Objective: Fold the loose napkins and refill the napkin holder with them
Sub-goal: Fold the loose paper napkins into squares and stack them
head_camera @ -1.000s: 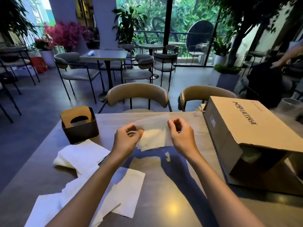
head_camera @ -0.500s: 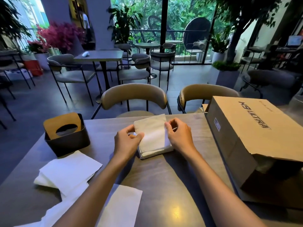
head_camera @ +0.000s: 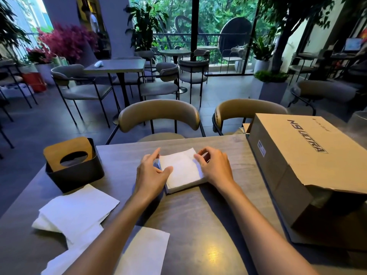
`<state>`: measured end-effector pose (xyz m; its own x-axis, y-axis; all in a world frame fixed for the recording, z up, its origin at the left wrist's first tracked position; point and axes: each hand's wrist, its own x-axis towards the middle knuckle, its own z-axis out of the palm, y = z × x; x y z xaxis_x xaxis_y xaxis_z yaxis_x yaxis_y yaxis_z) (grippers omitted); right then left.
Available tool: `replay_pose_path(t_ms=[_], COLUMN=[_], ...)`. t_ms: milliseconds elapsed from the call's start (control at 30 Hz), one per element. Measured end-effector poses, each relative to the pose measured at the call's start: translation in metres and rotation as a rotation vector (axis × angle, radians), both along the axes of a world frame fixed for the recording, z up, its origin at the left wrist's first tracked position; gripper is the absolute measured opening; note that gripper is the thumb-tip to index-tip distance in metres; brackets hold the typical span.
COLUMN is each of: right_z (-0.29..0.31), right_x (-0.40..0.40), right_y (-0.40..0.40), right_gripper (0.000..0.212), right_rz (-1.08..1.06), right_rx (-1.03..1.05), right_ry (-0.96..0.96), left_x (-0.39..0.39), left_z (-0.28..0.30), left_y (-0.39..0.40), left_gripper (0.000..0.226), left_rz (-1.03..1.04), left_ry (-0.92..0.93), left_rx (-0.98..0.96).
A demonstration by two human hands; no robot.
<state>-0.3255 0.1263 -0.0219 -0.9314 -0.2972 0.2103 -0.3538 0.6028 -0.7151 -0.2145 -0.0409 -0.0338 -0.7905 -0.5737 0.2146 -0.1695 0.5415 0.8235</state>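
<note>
White folded napkins (head_camera: 183, 171) lie in a small stack on the grey bench (head_camera: 198, 215), in the middle, between both hands. The left hand (head_camera: 152, 173) rests at the stack's left edge, its thumb on the top napkin and its fingers relaxed. The right hand (head_camera: 215, 167) touches the right edge with loosely curved fingers; neither hand grasps anything. The dark napkin holder (head_camera: 74, 169) stands to the left. Loose napkins (head_camera: 79, 215) lie in front of it. A cardboard box (head_camera: 301, 165) lies on the right.
</note>
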Motion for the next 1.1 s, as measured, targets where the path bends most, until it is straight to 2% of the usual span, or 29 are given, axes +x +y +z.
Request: replay_pose_path(t_ms=[67, 133, 233, 333, 467, 600, 733, 800, 933, 1000, 1100], right_z=[-0.002, -0.002, 0.003, -0.006, -0.026, -0.031, -0.03, -0.03, -0.021, -0.017, -0.013], right_x=[0.001, 0.005, 0.016, 0.023, 0.022, 0.022, 0.023, 0.024, 0.041, 0.061, 0.1], right_y=[-0.002, -0.005, -0.014, -0.018, -0.013, -0.016, -0.013, -0.012, -0.007, -0.001, 0.008], right_gripper=[0.023, 0.03, 0.037, 0.05, 0.076, 0.06, 0.057, 0.057, 0.052, 0.039, 0.031], right_rz=[-0.029, -0.053, 0.102, 0.278, 0.312, 0.284, 0.282, 0.261, 0.152, 0.158, 0.213], right_rx=[0.023, 0.055, 0.14, 0.308, 0.472, 0.454, 0.385, 0.31, 0.136, 0.062, 0.072], right_ry=[0.051, 0.224, 0.456, 0.389, 0.213, 0.176, 0.118, 0.157, 0.377, 0.457, 0.532], left_x=[0.003, 0.003, -0.004, -0.011, -0.011, -0.01, -0.007, -0.002, 0.028, 0.053, 0.093], left_z=[0.002, 0.005, 0.01, 0.008, -0.006, -0.018, -0.016, -0.011, 0.005, 0.016, 0.028], left_y=[0.004, 0.009, 0.017, 0.022, 0.019, 0.014, 0.013, 0.014, 0.012, 0.01, 0.008], left_gripper=[0.07, 0.062, 0.047, 0.05, 0.056, 0.059, 0.06, 0.06, 0.056, 0.048, 0.035], left_rz=[0.035, 0.068, 0.014, -0.158, -0.294, -0.333, -0.347, -0.339, -0.34, -0.339, -0.284], left_ry=[-0.008, 0.034, 0.037, -0.171, -0.379, -0.386, -0.363, -0.377, -0.35, -0.346, -0.344], left_rx=[-0.097, -0.259, -0.558, -0.72, -0.618, -0.554, -0.544, -0.581, -0.711, -0.663, -0.622])
